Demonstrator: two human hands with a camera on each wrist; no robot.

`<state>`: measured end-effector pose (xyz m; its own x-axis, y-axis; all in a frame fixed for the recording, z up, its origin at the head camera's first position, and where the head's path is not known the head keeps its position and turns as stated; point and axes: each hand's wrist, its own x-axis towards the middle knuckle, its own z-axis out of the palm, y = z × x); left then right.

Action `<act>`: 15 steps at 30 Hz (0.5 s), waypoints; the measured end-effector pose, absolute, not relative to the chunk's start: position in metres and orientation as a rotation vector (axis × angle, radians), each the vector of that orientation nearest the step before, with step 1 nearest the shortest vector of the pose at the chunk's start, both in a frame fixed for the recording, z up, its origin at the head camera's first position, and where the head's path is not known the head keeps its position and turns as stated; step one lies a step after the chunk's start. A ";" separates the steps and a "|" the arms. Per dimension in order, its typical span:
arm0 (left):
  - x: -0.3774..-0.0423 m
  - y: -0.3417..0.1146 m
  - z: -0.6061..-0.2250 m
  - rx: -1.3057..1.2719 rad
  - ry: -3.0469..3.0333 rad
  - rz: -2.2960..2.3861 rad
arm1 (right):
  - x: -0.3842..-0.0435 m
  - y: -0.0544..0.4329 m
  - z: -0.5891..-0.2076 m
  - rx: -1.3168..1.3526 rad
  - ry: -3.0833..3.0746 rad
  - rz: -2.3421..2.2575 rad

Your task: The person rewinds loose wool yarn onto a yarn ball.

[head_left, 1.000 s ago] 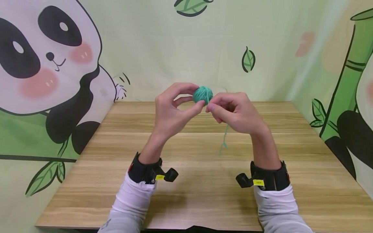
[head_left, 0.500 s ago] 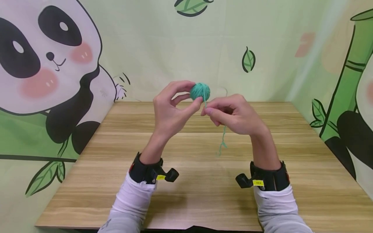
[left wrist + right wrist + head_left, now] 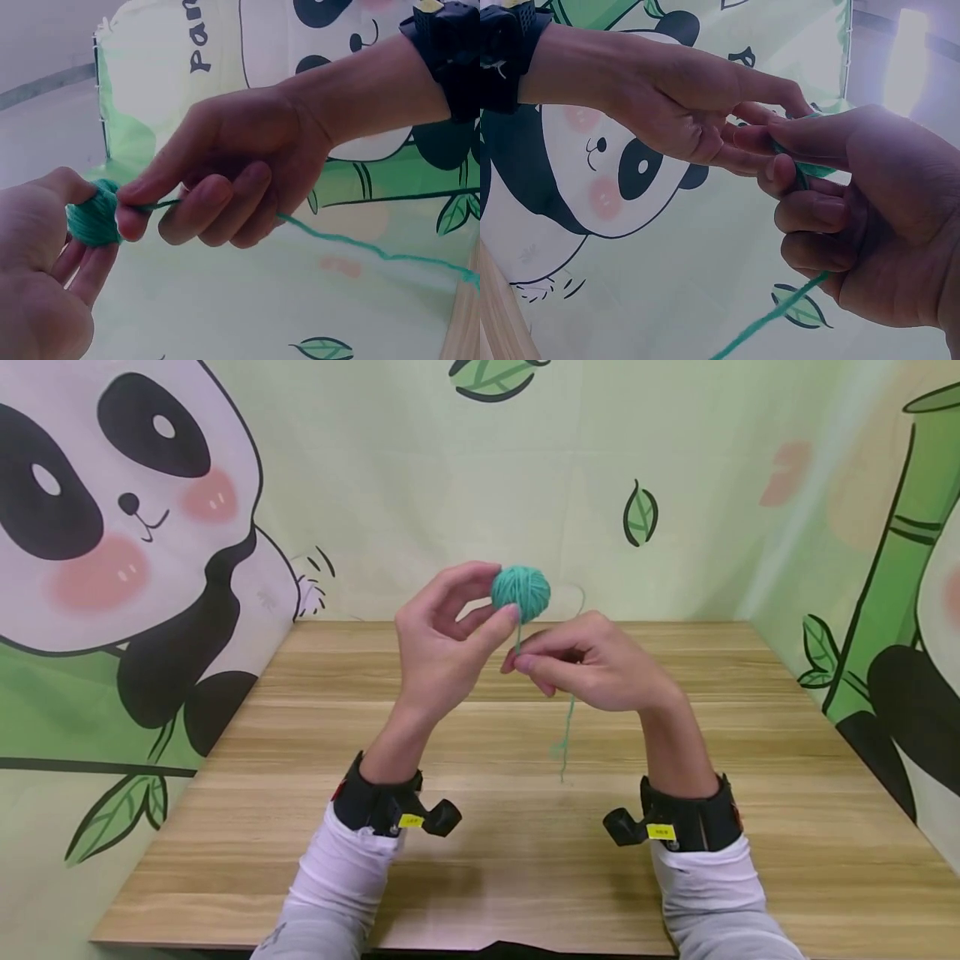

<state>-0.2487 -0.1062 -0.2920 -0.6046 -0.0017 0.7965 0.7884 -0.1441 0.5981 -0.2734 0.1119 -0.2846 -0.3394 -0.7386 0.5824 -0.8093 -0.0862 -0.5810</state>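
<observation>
A small teal ball of yarn (image 3: 523, 592) is held up above the table by my left hand (image 3: 446, 639), thumb in front and fingers behind. Just below and to the right, my right hand (image 3: 600, 664) pinches the strand that runs down from the ball. The loose yarn tail (image 3: 567, 735) hangs beneath the right hand, with a small knot or kink near its end. In the left wrist view the strand passes through the right hand's curled fingers (image 3: 225, 199). From the right wrist, the ball (image 3: 817, 161) is mostly hidden behind the fingers.
A wood-grain table (image 3: 510, 827) lies under both forearms. Behind it hangs a pale green backdrop (image 3: 390, 485) printed with pandas, leaves and bamboo. Each wrist wears a black strap with a small camera, the left camera (image 3: 441, 817) and right camera (image 3: 621, 826) facing inward.
My right hand has moved down and left, drawing the strand from the ball's right side to beneath it. The ball has risen slightly, and the tail hangs lower and farther left.
</observation>
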 end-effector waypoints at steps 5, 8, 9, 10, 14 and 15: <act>-0.247 -0.107 -0.291 -0.952 -1.556 -1.887 | -0.274 0.112 -0.286 1.736 -2.072 1.424; -0.245 -0.108 -0.290 -0.967 -1.561 -1.937 | -0.274 0.113 -0.286 1.701 -2.055 1.439; -0.245 -0.108 -0.290 -0.967 -1.564 -1.950 | -0.275 0.113 -0.286 1.686 -2.055 1.443; -0.244 -0.108 -0.290 -0.968 -1.568 -1.959 | -0.275 0.113 -0.286 1.674 -2.056 1.447; -0.243 -0.108 -0.289 -0.965 -1.576 -1.983 | -0.274 0.114 -0.285 1.637 -2.077 1.454; -0.243 -0.108 -0.289 -0.966 -1.574 -1.987 | -0.274 0.114 -0.285 1.629 -2.080 1.455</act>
